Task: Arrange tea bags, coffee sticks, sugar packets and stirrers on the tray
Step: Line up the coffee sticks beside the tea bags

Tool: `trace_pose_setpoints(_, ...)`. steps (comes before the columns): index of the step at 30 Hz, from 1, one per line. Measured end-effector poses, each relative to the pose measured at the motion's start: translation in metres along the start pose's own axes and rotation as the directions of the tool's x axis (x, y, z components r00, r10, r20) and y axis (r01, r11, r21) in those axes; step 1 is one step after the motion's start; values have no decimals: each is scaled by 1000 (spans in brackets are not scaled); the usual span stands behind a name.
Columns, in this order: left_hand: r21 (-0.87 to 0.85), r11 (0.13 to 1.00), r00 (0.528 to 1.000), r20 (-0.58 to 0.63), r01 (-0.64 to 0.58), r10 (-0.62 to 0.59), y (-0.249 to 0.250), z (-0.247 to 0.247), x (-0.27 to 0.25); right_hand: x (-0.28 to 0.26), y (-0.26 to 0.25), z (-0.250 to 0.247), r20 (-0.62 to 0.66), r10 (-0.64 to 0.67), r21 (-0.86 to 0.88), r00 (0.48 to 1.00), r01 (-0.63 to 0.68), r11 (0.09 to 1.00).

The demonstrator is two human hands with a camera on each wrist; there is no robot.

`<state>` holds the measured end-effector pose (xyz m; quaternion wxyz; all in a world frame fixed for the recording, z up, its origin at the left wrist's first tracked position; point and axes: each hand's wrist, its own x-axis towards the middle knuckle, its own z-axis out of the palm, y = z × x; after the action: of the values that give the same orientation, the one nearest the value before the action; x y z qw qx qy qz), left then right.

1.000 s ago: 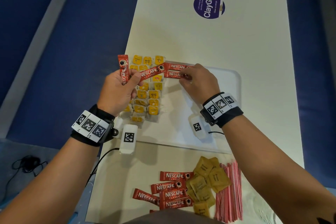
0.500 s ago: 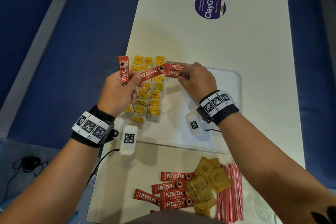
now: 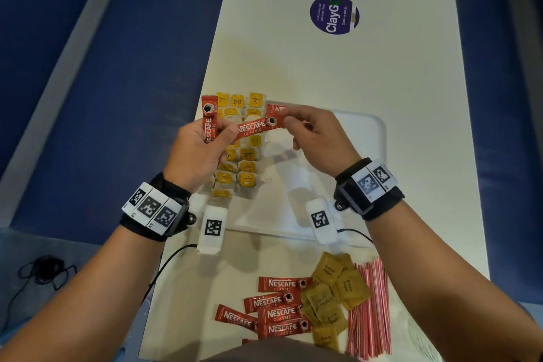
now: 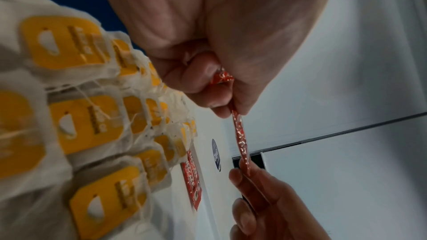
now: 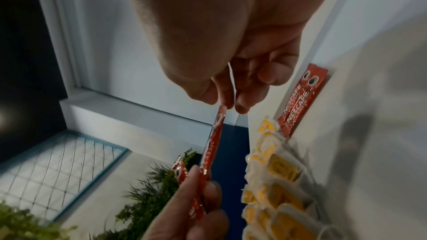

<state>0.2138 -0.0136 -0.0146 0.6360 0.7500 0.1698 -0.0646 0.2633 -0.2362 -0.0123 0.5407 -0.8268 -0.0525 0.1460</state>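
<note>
On the white plastic tray (image 3: 373, 138) at frame centre, rows of yellow-tagged paper tea bags (image 3: 247, 154) fill its left side, and two red Nescafe coffee sticks (image 5: 300, 98) lie side by side at its upper edge, just right of the tea bags. Above the tray, the left hand (image 3: 195, 153) grips one red coffee stick upright (image 3: 210, 119) under the thumb and pinches a second, slanted red stick (image 3: 258, 126) by its left end; the right hand (image 3: 318, 139) pinches that stick's other end between thumb and forefinger, other fingers loosely curled. Lower frame, on the cream table (image 3: 396, 73): more loose red sticks (image 3: 279, 313), brown sugar packets (image 3: 338, 288), a bundle of red-and-white striped stirrers (image 3: 370, 311). Upper right, a round purple sticker (image 3: 334, 15).
</note>
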Motion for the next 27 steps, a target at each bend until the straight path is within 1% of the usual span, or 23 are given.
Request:
trace_pose_setpoints(2,6,1000,1000,2,3,-3,1,3,-2,-6,0,3,3,0,44,1000,-1,999)
trace_pose_setpoints(5,23,1000,1000,24,-2,1,0,6,-3,-11,5,7,-38,18,121,999,-14,993)
trace_pose_setpoints(7,34,999,1000,30,-2,1,0,7,-4,-13,8,9,-64,49,166,997,-38,985)
trace_pose_setpoints(10,46,999,999,41,2,-4,-3,7,-7,-18,13,10,-70,100,214,993,-83,973)
trace_pose_setpoints(14,45,999,998,55,8,-10,-7,8,-11,-25,18,8,-77,134,210,988,-115,971)
trace_pose_setpoints(17,35,999,998,53,19,-21,-9,6,-12,-24,19,0,-141,162,205,977,-132,970)
trace_pose_setpoints(20,28,999,998,46,31,-32,-11,5,-13,-16,28,-11,-228,200,180,953,-160,970)
trace_pose_setpoints(24,27,999,998,41,37,-38,-12,4,-15,-4,45,-15,-267,268,140,926,-238,961)
trace_pose_setpoints(27,37,999,998,43,40,-41,-12,4,-15,2,56,-10,-292,285,100,913,-267,958)
